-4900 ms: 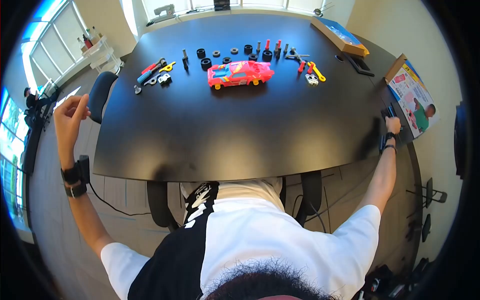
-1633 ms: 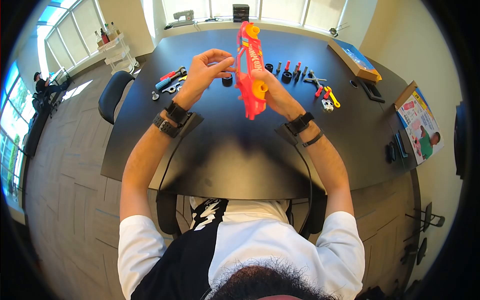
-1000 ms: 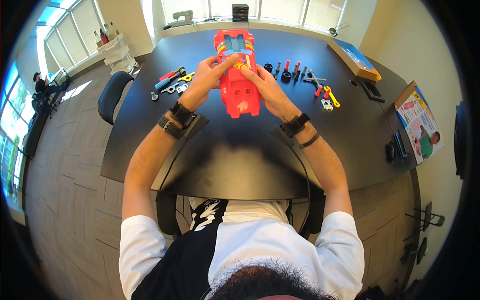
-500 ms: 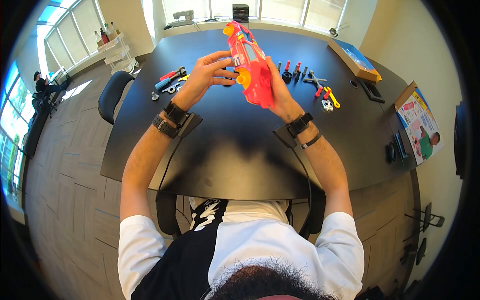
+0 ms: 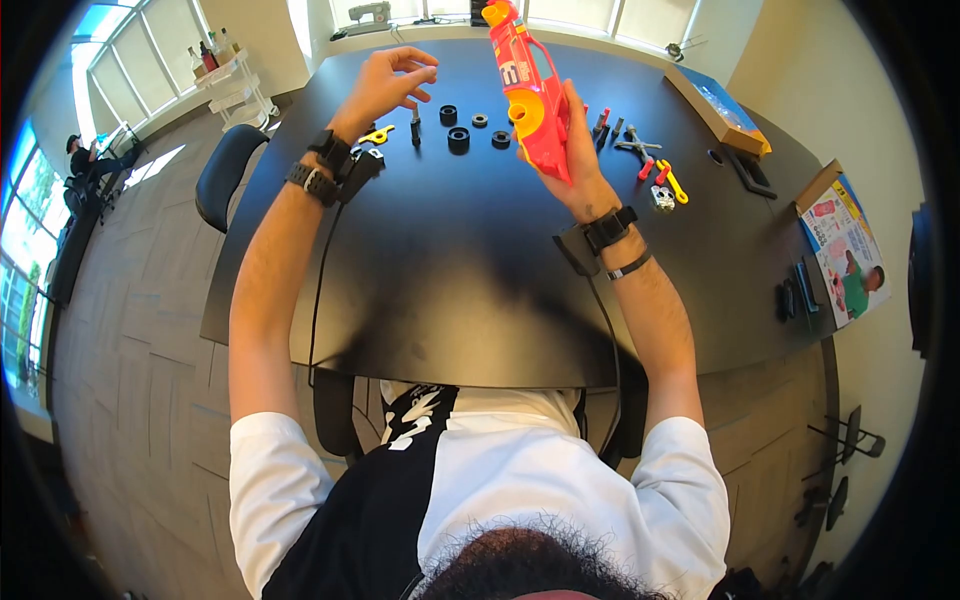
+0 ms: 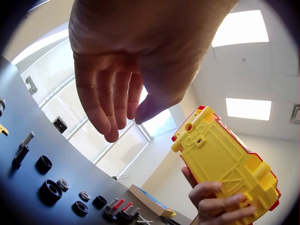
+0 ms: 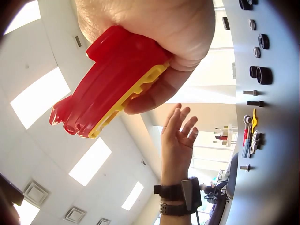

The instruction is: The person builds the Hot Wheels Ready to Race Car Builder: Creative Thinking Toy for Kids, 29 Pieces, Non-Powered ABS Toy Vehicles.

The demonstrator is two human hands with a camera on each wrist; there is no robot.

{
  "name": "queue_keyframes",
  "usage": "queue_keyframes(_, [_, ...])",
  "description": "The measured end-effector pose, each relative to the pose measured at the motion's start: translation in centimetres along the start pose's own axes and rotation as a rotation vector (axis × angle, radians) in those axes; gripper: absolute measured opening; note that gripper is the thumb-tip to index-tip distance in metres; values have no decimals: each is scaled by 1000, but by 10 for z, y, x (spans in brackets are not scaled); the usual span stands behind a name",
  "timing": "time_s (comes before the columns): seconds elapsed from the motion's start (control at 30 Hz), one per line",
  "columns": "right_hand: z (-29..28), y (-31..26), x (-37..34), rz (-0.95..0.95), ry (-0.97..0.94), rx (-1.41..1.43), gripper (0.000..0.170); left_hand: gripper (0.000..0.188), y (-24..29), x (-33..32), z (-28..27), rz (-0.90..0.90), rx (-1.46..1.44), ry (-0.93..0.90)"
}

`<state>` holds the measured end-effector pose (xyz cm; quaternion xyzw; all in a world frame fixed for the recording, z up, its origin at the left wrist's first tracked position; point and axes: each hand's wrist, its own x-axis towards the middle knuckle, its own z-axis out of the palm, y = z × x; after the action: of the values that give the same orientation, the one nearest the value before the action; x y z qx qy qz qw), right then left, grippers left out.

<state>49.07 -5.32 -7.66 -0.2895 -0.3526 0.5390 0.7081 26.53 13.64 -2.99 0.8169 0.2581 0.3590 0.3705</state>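
At eleven o'clock the left hand (image 5: 385, 90) is released, fingers loosely bent; near twelve, black wheels (image 5: 458, 139) sit on the tabletop (image 5: 450, 260); toward one, the right hand (image 5: 582, 160) grasps the red toy car (image 5: 541, 122) (yellow underneath), raised.

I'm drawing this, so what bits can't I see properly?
- Part of the toy car's underside: left wrist view, covered by the right hand's fingers.
- Small words on the rightmost box: head view, too small to read.
- What the faraway seated person is doing: head view, too small.
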Motion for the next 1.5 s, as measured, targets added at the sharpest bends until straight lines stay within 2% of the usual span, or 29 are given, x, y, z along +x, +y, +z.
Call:
queue_keyframes(0.13, [-7,2,9,7,-7,47,64,27,-27,14,3,-22,155,-48])
queue_keyframes(0.2, [-8,3,11,-2,-2,60,64,26,-34,16,12,-90,288,-158])
queue_keyframes(0.23, [-9,3,13,-6,6,73,64,26,-38,19,17,-87,289,-157])
queue_keyframes(0.33, [-12,3,18,5,-14,97,64,31,-45,24,31,-26,620,-287])
queue_keyframes(0.43, [-9,2,15,36,24,90,64,32,-79,32,52,22,628,-381])
queue_keyframes(0.47, [-10,2,15,35,22,85,64,41,-80,36,62,-141,650,-455])
queue_keyframes(0.5, [-12,4,18,21,-4,86,64,41,-93,36,69,-139,649,-451])
queue_keyframes(0.57, [-15,4,21,0,-34,82,64,50,-141,42,89,200,828,-313])
queue_keyframes(0.6, [-16,5,21,-2,-37,92,64,56,-133,41,97,40,848,-397])
queue_keyframes(0.7, [-15,2,21,-2,-35,103,65,56,-138,38,109,45,893,-398])
queue_keyframes(0.73, [-15,0,21,9,-30,112,65,47,-141,36,109,80,847,-342])
queue_keyframes(0.87, [-13,-1,22,-2,-28,88,65,35,-143,32,103,121,886,-377])
queue_keyframes(0.93, [-14,0,23,-14,-35,89,64,27,-141,26,100,98,798,-322])
queue_keyframes(1.07, [-21,6,28,-9,-12,108,62,29,-126,12,94,154,761,-288])
queue_keyframes(1.13, [-24,9,29,-18,-30,96,61,33,-106,6,87,23,495,-181])
queue_keyframes(1.17, [-26,11,30,-20,-26,99,61,33,-92,1,84,24,496,-186])
queue_keyframes(1.23, [-30,15,31,-9,-31,80,60,40,-65,-14,80,59,193,102])
queue_keyframes(1.27, [-32,16,31,-4,-27,83,60,40,-48,-23,77,52,194,99])
queue_keyframes(1.33, [-33,21,32,-31,-47,57,60,43,-15,-39,73,170,-100,262])
queue_keyframes(1.5, [-28,23,29,-3,-35,40,61,47,42,-66,73,247,-296,217])
